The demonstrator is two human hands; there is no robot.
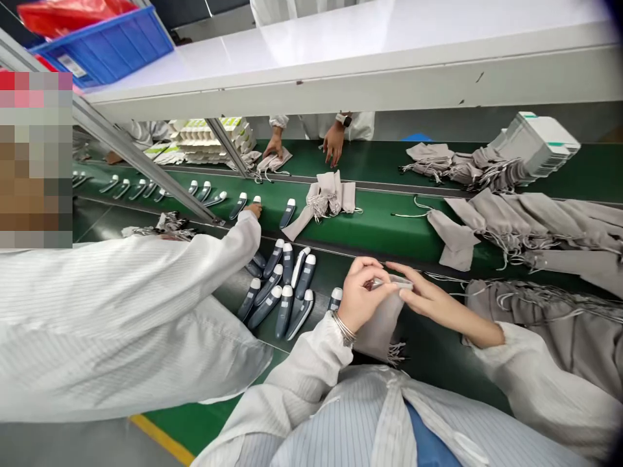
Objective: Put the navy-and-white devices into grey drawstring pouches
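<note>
My left hand (363, 293) is closed on a grey drawstring pouch (382, 319), its thumb and fingers pinched at the upper end. The pouch hangs down toward me, its cord ends at the bottom; what is inside it, if anything, is hidden. At the pouch's upper right end is my right hand (428, 299), fingers stretched out and apart from the thumb, the thumb close to the fabric edge. Just left of my left wrist lies a dark handheld device with a white cap (335, 298), partly covered. Several more such devices (283, 311) lie in a group farther left.
Stacked grey pouches (549, 318) lie at my right. On the green conveyor belt (379, 220) are more pouches (331, 194) and a row of devices. A co-worker's sleeve (214, 259) reaches in from the left; another person's hands (333, 143) are opposite. A white shelf (341, 58) spans above.
</note>
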